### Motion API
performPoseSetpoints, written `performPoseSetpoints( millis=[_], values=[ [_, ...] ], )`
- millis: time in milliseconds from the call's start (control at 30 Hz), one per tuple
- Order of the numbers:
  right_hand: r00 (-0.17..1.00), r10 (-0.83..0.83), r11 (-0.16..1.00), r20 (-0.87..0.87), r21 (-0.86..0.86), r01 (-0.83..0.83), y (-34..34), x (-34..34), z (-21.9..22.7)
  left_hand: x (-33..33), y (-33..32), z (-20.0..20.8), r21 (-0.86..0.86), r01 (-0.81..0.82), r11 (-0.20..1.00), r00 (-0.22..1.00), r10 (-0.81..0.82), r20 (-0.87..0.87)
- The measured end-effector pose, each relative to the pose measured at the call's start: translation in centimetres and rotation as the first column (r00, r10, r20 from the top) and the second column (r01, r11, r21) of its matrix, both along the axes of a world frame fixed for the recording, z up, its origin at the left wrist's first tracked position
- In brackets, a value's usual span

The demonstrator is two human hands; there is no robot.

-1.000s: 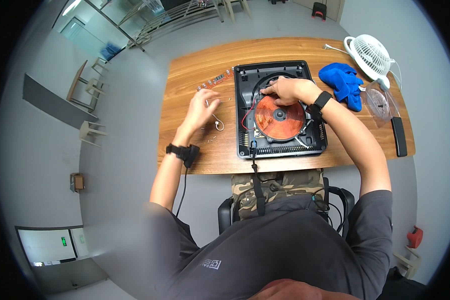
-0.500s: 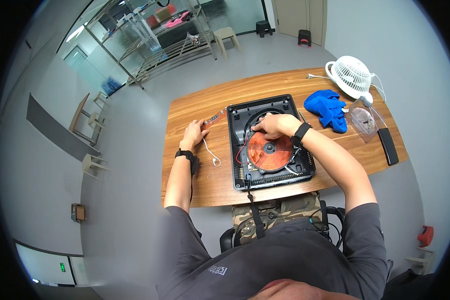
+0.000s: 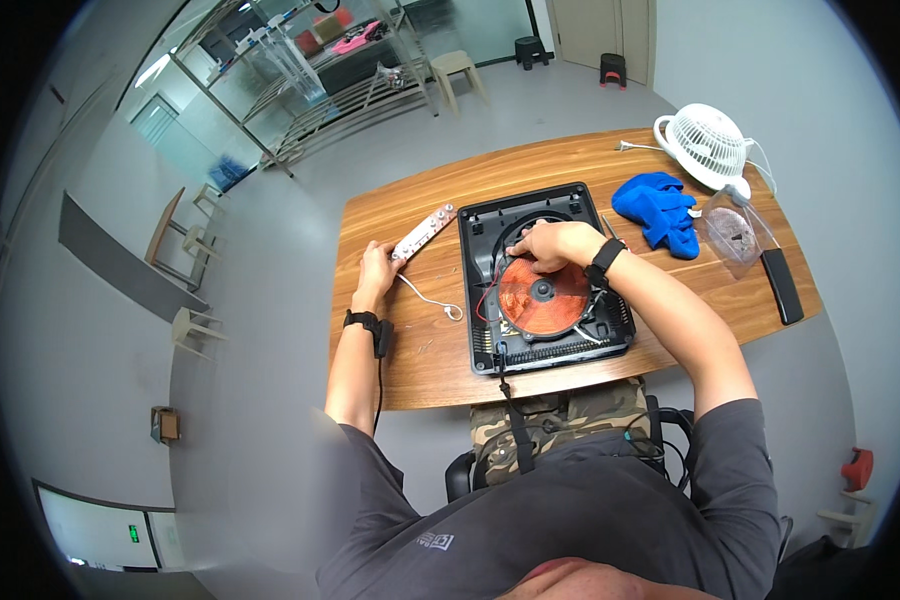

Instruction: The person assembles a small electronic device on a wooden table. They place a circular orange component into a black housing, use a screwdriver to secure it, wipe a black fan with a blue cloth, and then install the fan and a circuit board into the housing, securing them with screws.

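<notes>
An opened induction cooker, a black housing, lies on the table before me. Its round copper coil is exposed, with a black fan ring behind and thin red wires beside it. My right hand reaches over the coil's far edge, fingers bent down and drawn together; what their tips grip is hidden. To the left of the housing, my left hand pinches the near end of a narrow pale circuit board strip. From near that hand a thin white cable trails to a small loop on the wood.
Several small screws lie on the wooden table. At the right are a blue cloth, a clear plastic box, a black bar-shaped object and a white fan-like appliance. Metal shelving stands beyond.
The board strip in my left hand has turned over, from an orange-looking side to a pale one. Its white cable has shifted rightward. My right hand stays at the coil's far edge.
</notes>
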State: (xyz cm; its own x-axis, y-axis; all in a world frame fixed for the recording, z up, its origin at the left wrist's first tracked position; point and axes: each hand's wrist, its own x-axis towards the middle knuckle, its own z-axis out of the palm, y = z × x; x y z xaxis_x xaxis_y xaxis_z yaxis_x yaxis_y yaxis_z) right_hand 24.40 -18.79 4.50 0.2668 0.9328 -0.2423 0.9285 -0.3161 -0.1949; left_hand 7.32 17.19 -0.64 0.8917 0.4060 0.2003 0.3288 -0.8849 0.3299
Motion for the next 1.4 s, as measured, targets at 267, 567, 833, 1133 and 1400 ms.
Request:
performPoseSetpoints(
  millis=[267,567,833,1133,1400],
  values=[
    [0.999,0.045,0.999,-0.015,0.013,-0.045,0.2,0.6,-0.5,-2.3,-1.7,3.7,-0.023,0.081,0.996,0.957,-0.071,0.280],
    [0.985,0.116,0.961,-0.130,0.264,-0.078,-3.1,2.9,1.4,-0.9,-7.3,7.9,-0.508,0.310,0.804,0.947,-0.215,0.237],
    [0.898,-0.416,0.855,0.143,0.399,0.333,-14.9,9.4,3.8,-1.8,-8.7,7.3,-0.861,0.369,0.350,0.925,-0.046,0.378],
    [0.786,-0.607,0.793,0.113,0.023,0.609,-18.5,11.7,-2.0,-2.0,-12.0,9.2,-0.875,0.483,0.024,0.875,0.011,0.483],
    [0.745,-0.645,0.763,0.169,0.205,0.613,-18.5,13.0,-3.8,-1.2,-13.0,9.3,-0.856,0.513,0.068,0.858,-0.031,0.512]
  ],
)
